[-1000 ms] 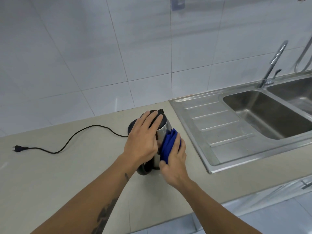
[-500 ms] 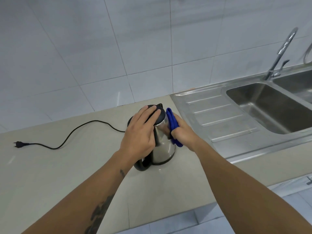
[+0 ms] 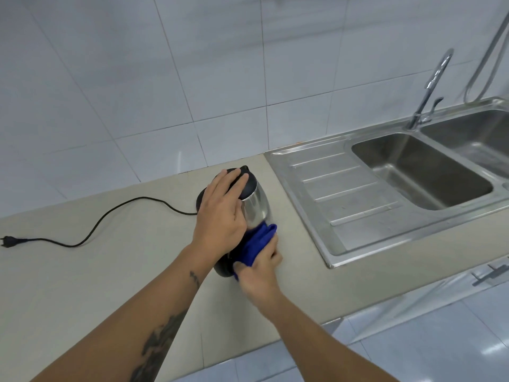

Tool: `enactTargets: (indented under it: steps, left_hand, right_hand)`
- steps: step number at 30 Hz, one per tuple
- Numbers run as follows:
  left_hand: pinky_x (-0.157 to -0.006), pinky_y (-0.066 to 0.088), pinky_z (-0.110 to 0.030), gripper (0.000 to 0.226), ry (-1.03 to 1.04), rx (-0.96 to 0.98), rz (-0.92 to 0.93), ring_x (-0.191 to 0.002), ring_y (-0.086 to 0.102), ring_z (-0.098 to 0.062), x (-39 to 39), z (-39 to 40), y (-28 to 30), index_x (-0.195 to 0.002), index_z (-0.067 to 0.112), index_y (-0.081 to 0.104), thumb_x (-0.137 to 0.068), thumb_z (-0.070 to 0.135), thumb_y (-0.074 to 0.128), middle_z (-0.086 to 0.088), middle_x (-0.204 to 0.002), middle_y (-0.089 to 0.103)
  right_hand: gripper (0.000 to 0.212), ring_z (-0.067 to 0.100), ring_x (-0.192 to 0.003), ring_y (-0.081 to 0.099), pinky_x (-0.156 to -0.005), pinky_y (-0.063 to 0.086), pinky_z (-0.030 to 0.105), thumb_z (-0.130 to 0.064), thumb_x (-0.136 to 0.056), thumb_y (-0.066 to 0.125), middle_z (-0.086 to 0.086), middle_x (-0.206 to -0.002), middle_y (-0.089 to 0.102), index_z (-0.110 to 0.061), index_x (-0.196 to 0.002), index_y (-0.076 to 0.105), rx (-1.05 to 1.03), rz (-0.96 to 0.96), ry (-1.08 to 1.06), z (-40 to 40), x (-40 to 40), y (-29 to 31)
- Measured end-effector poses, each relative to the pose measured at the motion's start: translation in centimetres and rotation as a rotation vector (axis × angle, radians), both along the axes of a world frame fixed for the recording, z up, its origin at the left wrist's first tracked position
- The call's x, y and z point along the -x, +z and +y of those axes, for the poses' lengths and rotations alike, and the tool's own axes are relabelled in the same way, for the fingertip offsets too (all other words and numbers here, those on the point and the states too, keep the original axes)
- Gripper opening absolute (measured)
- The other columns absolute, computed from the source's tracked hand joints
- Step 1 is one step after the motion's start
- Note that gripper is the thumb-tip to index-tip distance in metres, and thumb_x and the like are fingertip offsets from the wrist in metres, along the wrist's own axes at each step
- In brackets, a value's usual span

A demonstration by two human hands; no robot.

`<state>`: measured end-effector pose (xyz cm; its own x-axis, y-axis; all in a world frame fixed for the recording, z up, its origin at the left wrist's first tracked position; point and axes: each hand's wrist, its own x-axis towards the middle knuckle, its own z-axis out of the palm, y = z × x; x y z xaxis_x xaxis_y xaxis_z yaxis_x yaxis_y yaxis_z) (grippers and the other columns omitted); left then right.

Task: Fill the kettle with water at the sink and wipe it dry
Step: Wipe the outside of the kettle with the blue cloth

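Note:
A steel kettle [image 3: 256, 208] with a black lid and black handle stands on the beige counter [image 3: 82, 285], just left of the sink's drainboard. My left hand [image 3: 220, 216] lies flat over the lid and the kettle's left side, holding it steady. My right hand [image 3: 259, 268] presses a folded blue cloth [image 3: 257, 244] against the kettle's lower front, near its base. The kettle's handle and base are partly hidden by my hands and the cloth.
A black power cord [image 3: 115, 216] runs left from the kettle to a loose plug [image 3: 7, 241]. The steel sink [image 3: 421, 172] with ribbed drainboard [image 3: 338, 186] lies to the right, its tap [image 3: 432, 86] behind. White tiled wall behind; counter edge in front.
My right hand has carried the blue cloth from the kettle's upper right side, by the lid, down to its lower front. My left hand stays on the lid.

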<state>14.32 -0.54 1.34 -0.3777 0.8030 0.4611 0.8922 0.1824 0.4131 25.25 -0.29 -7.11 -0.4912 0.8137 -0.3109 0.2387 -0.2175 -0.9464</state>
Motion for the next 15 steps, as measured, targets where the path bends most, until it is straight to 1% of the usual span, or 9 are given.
enactTargets:
  steps: [1, 2, 3, 4, 7, 9, 12, 14, 15]
  left_hand:
    - [-0.120, 0.021, -0.033, 0.056, -0.006, 0.005, -0.015, -0.145, 0.031, -0.024, 0.0, 0.0, 0.1, -0.142, 0.012, 0.052, -0.088, 0.010, 0.037, -0.001, -0.151, 0.045]
    - [-0.120, 0.021, -0.033, 0.056, -0.014, 0.014, -0.022, -0.146, 0.030, -0.024, 0.0, 0.0, 0.2, -0.143, 0.013, 0.051, -0.089, 0.010, 0.037, -0.001, -0.152, 0.044]
    - [-0.120, 0.020, -0.033, 0.056, -0.023, 0.026, -0.026, -0.146, 0.028, -0.024, 0.1, -0.1, 0.3, -0.144, 0.013, 0.050, -0.089, 0.010, 0.037, 0.000, -0.153, 0.043]
    - [-0.121, 0.019, -0.033, 0.055, -0.031, 0.038, -0.031, -0.147, 0.027, -0.023, 0.1, -0.2, 0.4, -0.144, 0.014, 0.049, -0.091, 0.008, 0.039, 0.000, -0.154, 0.042]
    - [-0.121, 0.018, -0.033, 0.054, -0.042, 0.067, -0.048, -0.148, 0.024, -0.022, 0.3, -0.2, 0.8, -0.146, 0.015, 0.045, -0.094, 0.002, 0.044, 0.002, -0.156, 0.038]
    - [-0.121, 0.017, -0.032, 0.055, -0.047, 0.083, -0.060, -0.149, 0.022, -0.020, 0.3, -0.1, 1.0, -0.147, 0.016, 0.044, -0.094, 0.002, 0.045, 0.003, -0.156, 0.037]
    - [-0.120, 0.015, -0.026, 0.055, -0.042, 0.098, -0.077, -0.149, 0.021, -0.017, 0.5, -0.3, 1.3, -0.148, 0.018, 0.044, -0.095, 0.002, 0.045, 0.005, -0.156, 0.036]
    - [-0.119, 0.015, -0.025, 0.056, -0.046, 0.115, -0.076, -0.149, 0.020, -0.015, 0.6, -0.4, 1.4, -0.148, 0.019, 0.042, -0.095, 0.003, 0.045, 0.008, -0.157, 0.035]
    - [-0.119, 0.015, -0.025, 0.056, -0.048, 0.123, -0.076, -0.149, 0.019, -0.014, 0.6, -0.5, 1.4, -0.149, 0.021, 0.042, -0.096, 0.003, 0.046, 0.009, -0.157, 0.034]
  right_hand:
    - [0.106, 0.015, -0.118, 0.035, -0.102, 0.052, 0.040, 0.001, -0.085, 0.064, 0.009, -0.150, 0.012, -0.025, -0.161, -0.005, 0.021, 0.010, -0.001, -0.4, 0.1, -0.2]
    - [0.104, 0.014, -0.112, 0.039, -0.090, 0.056, 0.032, -0.001, -0.087, 0.065, 0.009, -0.148, 0.015, -0.027, -0.161, -0.005, 0.038, 0.016, -0.007, -0.2, 0.1, -0.5]
    - [0.102, 0.013, -0.107, 0.042, -0.079, 0.055, 0.024, -0.004, -0.088, 0.066, 0.008, -0.146, 0.019, -0.030, -0.160, -0.002, 0.051, 0.019, -0.016, 0.2, 0.0, -0.7]
    - [0.100, 0.013, -0.106, 0.045, -0.076, 0.052, 0.022, -0.006, -0.088, 0.068, 0.007, -0.145, 0.024, -0.033, -0.159, 0.003, 0.073, 0.033, -0.038, 0.8, -0.2, -0.7]
    - [0.091, 0.023, -0.112, 0.057, -0.083, 0.054, 0.036, -0.010, -0.083, 0.072, 0.011, -0.145, 0.040, -0.036, -0.153, 0.021, 0.216, 0.116, -0.162, 2.3, 0.0, -0.6]
    - [0.088, 0.024, -0.108, 0.059, -0.082, 0.054, 0.038, -0.009, -0.083, 0.072, 0.011, -0.142, 0.042, -0.035, -0.152, 0.025, 0.250, 0.121, -0.212, 2.4, 0.5, -0.4]
    - [0.085, 0.022, -0.103, 0.054, -0.077, 0.050, 0.035, -0.003, -0.087, 0.068, 0.009, -0.140, 0.032, -0.031, -0.153, 0.023, 0.218, 0.078, -0.218, 2.0, 0.8, 0.0]
    - [0.085, 0.015, -0.095, 0.052, -0.074, 0.053, 0.033, 0.005, -0.086, 0.063, 0.005, -0.136, 0.027, -0.030, -0.152, 0.023, 0.116, 0.061, -0.202, 2.2, 0.3, 0.1]
    - [0.086, 0.011, -0.092, 0.052, -0.078, 0.057, 0.037, 0.009, -0.084, 0.060, 0.004, -0.137, 0.027, -0.030, -0.152, 0.025, 0.036, 0.048, -0.191, 2.5, 0.1, 0.3]
